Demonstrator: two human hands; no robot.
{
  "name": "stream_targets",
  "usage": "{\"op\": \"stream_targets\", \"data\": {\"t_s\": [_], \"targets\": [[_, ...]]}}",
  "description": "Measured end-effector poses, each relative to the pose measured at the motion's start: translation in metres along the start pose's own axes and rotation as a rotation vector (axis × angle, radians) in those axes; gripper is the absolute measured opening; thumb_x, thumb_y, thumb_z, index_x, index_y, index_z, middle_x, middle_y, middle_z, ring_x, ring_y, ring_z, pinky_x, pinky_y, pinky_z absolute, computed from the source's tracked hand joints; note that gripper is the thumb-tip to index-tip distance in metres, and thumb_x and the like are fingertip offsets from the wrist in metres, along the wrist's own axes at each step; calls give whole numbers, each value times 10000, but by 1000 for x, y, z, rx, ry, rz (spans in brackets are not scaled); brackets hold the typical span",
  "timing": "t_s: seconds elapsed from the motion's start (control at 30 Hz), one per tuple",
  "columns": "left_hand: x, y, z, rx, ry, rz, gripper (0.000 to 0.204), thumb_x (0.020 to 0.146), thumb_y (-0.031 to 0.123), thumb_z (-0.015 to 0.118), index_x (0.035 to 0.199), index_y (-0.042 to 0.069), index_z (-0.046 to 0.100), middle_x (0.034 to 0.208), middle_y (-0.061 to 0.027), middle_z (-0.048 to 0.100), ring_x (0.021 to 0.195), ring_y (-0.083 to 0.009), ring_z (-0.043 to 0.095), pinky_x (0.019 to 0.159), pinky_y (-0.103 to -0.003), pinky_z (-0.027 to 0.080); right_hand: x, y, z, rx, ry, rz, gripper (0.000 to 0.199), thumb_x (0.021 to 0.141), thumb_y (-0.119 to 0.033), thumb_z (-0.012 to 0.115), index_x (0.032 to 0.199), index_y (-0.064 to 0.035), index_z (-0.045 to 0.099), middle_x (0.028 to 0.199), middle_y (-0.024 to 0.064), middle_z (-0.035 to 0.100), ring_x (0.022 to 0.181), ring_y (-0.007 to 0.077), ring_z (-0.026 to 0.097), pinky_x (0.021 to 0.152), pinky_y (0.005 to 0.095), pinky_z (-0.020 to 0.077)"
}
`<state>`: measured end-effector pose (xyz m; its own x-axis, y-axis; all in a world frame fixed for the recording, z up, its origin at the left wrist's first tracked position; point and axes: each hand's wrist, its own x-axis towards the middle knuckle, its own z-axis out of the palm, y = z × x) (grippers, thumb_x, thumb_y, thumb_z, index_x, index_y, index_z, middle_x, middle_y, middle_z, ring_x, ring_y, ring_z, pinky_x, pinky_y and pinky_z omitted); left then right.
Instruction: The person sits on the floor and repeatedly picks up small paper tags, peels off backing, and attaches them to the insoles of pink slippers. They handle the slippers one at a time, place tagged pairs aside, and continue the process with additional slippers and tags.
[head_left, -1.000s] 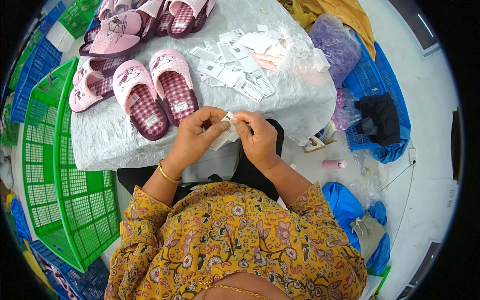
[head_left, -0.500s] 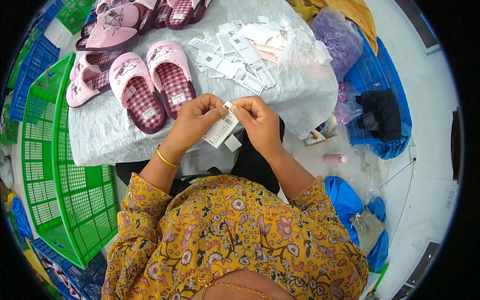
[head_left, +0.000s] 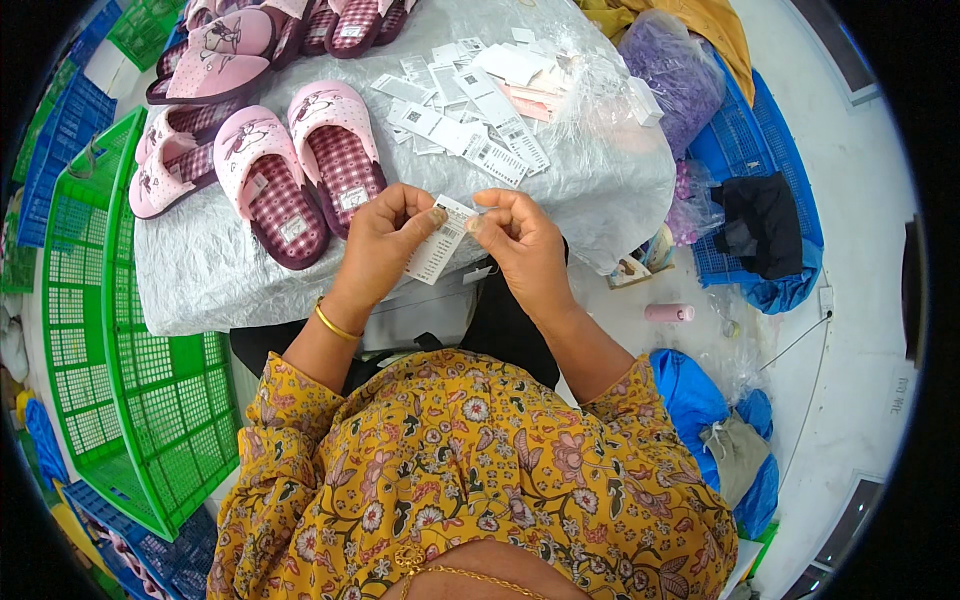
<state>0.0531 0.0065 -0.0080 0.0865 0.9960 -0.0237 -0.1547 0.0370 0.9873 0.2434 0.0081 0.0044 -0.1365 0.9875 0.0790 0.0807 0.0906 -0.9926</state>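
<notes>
Above the table's near edge, my left hand (head_left: 385,235) pinches a white printed tag (head_left: 436,246) between thumb and fingers. My right hand (head_left: 520,245) is closed in a pinch at the tag's upper right edge; what lies between its fingertips is too small to make out. A small white piece (head_left: 478,273) hangs below, between the two hands. Left of them on the table stands a pair of pink slippers with checked insoles, the nearer slipper (head_left: 285,215) beside the other slipper (head_left: 345,170). Loose white tags (head_left: 470,140) lie in a heap beyond my hands.
More pink slippers (head_left: 220,60) are piled at the table's far left. Clear plastic sheeting covers the table (head_left: 200,290). A green crate (head_left: 170,400) stands at the left, a blue crate (head_left: 750,140) at the right. A pink cylinder (head_left: 669,313) and blue bags (head_left: 690,400) are on the floor.
The tag has turned more upright, and its top now shows between my hands. My right fingers have shifted slightly along its edge. The small white piece has swung up and partly out of sight.
</notes>
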Motion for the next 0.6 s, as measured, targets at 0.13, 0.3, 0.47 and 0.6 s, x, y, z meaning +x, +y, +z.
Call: {"op": "stream_targets", "data": {"t_s": [0.13, 0.3, 0.47, 0.6], "targets": [[-4, -2, 7, -12, 35, 41, 62, 943, 80, 663, 930, 53, 609, 822, 41, 615, 704, -17, 528, 616, -180, 423, 6, 13, 1, -67, 61, -122, 166, 941, -101, 687, 1061, 8, 650, 881, 15, 670, 774, 54, 580, 703, 225, 493], [-7, -15, 17, -128, 106, 34, 55, 947, 82, 659, 939, 58, 610, 843, 33, 619, 740, -30, 544, 656, -194, 443, 11, 24, 7, 70, 33, -119, 143, 963, -114, 665, 1056, -6, 649, 902, 16, 677, 779, 51, 573, 702, 227, 495], [-7, -7, 19, -239, 72, -76, 61, 962, 112, 644, 975, 55, 630, 852, 36, 626, 765, -41, 559, 683, -195, 452, 14, 23, 3, 11, 24, -162, 131, 962, -112, 664, 1046, -13, 648, 870, 8, 680, 757, 49, 583, 682, 230, 498], [-4, -6, 13, -175, 54, -103, 89, 972, 139, 628, 996, 55, 649, 855, 40, 636, 748, -45, 572, 677, -199, 457, 17, 18, -1, -17, 8, -146, 104, 949, -90, 669, 1025, -20, 657, 850, 10, 684, 747, 52, 591, 681, 230, 501]]}}
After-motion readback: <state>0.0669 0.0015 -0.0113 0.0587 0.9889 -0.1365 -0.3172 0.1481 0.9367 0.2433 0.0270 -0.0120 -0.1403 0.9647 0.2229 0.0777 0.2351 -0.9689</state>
